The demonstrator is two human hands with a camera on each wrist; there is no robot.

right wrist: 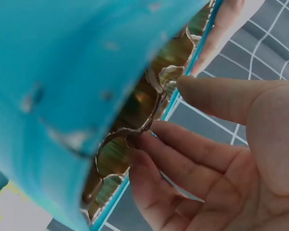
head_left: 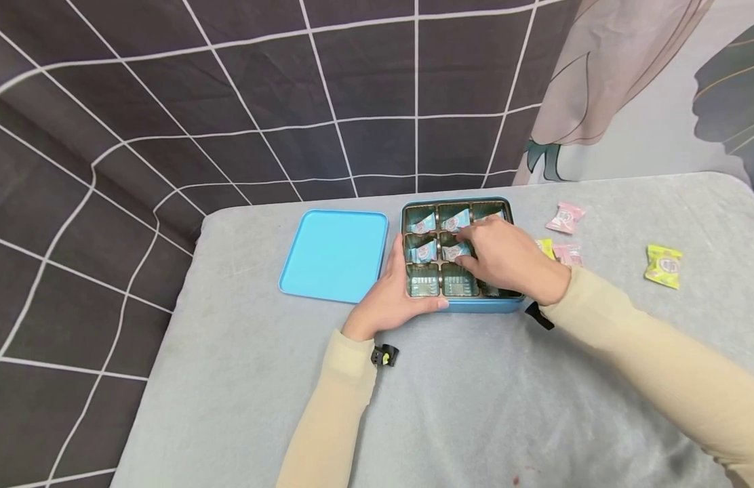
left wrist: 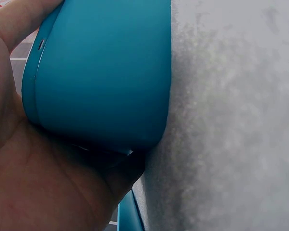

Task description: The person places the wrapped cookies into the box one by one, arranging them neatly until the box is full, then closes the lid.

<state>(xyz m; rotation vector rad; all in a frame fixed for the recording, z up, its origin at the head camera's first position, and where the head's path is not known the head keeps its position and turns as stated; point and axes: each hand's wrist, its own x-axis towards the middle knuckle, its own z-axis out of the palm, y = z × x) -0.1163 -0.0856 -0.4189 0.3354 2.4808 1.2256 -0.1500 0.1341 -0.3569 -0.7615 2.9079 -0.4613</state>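
A blue tin (head_left: 483,306) holds a dark tray divided into compartments. Blue-and-white wrapped candies (head_left: 423,252) lie in its back and middle rows; the two front compartments in sight show bare tray. My left hand (head_left: 386,301) grips the tin's front-left corner, thumb along the front, fingers along the left side. Over the middle row, my right hand (head_left: 505,254) reaches in with thumb and index fingertips beside a candy (head_left: 453,252). In the right wrist view, thumb and fingers (right wrist: 197,163) stand apart, with no candy visible between them. The right hand hides the tin's right-hand compartments.
The blue lid (head_left: 335,254) lies left of the tin. To the right are a pink candy (head_left: 566,217), another pink one (head_left: 567,255), a yellow one (head_left: 544,247) partly behind the right hand, and a separate yellow candy (head_left: 663,266). Grey cloth (head_left: 243,352) covers the table.
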